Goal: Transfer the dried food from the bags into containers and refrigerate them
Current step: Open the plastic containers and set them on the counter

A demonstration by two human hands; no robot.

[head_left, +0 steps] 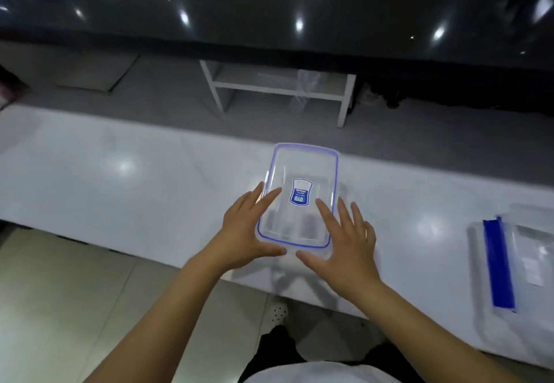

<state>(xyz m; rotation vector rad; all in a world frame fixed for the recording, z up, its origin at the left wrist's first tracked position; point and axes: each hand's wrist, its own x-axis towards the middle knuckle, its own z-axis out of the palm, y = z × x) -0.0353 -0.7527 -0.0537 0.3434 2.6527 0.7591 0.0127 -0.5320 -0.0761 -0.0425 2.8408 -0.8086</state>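
A clear rectangular plastic container (302,169) with a blue-sealed lid and a blue label stands on the white counter (120,178) in front of me. My left hand (245,232) lies against its left side, fingers straight on the lid, thumb at the near edge. My right hand (344,241) lies with straight fingers on the lid's right part, thumb at the near edge. A clear zip bag (515,262) with a blue closure strip lies flat on the counter at the right. I cannot tell what is inside the container or the bag.
Beyond the counter stands a low white shelf (281,88) on a grey floor, with a dark glossy wall behind it. Beige floor tiles (60,292) and my own feet show below the counter's near edge.
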